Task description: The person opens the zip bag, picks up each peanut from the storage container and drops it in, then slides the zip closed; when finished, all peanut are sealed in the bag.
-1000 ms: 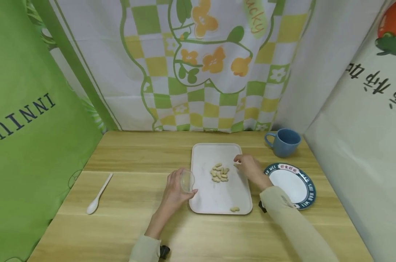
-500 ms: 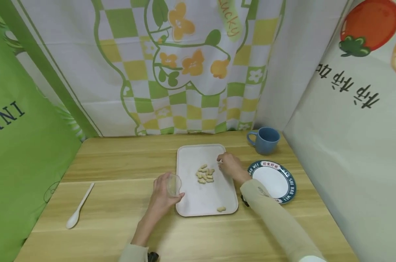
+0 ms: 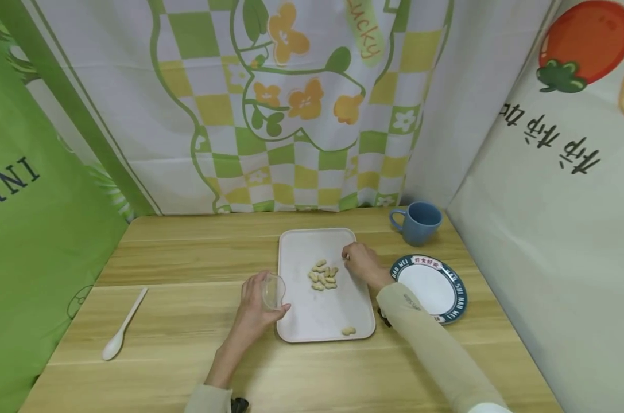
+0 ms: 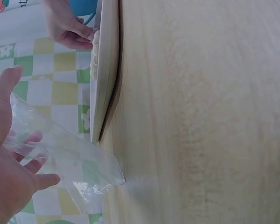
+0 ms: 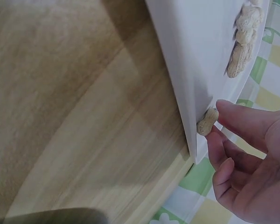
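My left hand (image 3: 255, 304) curves thumb and fingers round a clear plastic bag (image 3: 274, 291), its round mouth facing up beside the tray's left edge. In the left wrist view the crinkled bag (image 4: 79, 163) tapers down to the table, with fingers showing through its film. With thumb and fingertips, my right hand (image 3: 364, 265) pinches an unshelled peanut (image 5: 207, 122) at the tray's right edge. Several more peanuts (image 3: 323, 275) lie heaped mid-tray on the pale rectangular tray (image 3: 312, 318). Near its front right corner sits a lone peanut (image 3: 348, 331).
A blue mug (image 3: 420, 223) stands at the back right of the wooden table (image 3: 188, 246). Partly behind the right forearm is a plate (image 3: 427, 287) with a dark lettered rim. A white spoon (image 3: 123, 327) lies at the left. Printed curtains (image 3: 312, 115) surround the table.
The camera has turned right, shifting the scene leftward. My right hand has stayed at the tray's right edge, and my left hand keeps hold of the bag. The peanut heap looks the same.
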### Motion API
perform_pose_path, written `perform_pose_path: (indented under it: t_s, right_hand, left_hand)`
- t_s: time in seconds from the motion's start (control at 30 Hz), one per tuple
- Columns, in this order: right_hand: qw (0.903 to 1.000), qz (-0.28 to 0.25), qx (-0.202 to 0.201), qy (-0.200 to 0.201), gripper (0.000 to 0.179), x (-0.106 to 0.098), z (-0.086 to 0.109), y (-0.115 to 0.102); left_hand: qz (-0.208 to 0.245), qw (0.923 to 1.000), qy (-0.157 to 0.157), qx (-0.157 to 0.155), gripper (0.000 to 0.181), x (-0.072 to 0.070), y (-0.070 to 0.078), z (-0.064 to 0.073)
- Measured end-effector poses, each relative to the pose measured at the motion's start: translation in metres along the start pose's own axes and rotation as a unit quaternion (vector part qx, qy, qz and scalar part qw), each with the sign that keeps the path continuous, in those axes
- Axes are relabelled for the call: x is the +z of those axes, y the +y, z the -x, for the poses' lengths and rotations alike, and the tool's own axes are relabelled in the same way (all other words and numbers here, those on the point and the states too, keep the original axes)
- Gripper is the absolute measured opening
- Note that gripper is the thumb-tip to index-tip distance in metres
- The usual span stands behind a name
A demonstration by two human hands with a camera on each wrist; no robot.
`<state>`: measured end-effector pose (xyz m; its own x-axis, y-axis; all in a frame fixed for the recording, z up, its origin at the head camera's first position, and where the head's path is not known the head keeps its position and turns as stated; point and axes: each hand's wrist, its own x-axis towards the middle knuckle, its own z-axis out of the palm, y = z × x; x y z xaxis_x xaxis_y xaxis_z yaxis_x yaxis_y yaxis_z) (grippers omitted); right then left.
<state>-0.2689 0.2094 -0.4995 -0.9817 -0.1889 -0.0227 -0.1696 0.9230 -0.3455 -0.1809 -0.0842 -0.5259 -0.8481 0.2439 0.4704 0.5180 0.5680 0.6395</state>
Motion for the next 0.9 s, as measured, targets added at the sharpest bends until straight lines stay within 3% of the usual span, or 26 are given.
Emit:
perform_pose_path:
  t_s: [0.27,0.57,0.77,0.9]
  right_hand:
    - [0.9999,0.008,0.005,0.005,0.012,0.002,-0.001,0.005]
    - [0.9994,-0.004,0.001,0.035,0.008,0.0,0.002,0.008]
    - [0.9958,-0.068,-0.008,0.061,0.011,-0.006,0.007,-0.009]
    - [0.9848,-0.139,-0.029,0.1,0.011,-0.012,0.013,-0.024]
  left_hand:
    - [0.007,0.9999,-0.01,-0.002,0.086,-0.002,0.002,-0.004]
    - [0.046,0.9973,-0.04,-0.04,0.085,-0.004,0.003,-0.007]
    - [0.068,0.9942,-0.049,-0.067,0.086,-0.002,-0.002,-0.005]
    - [0.087,0.9912,-0.06,-0.079,0.086,-0.002,-0.004,-0.005]
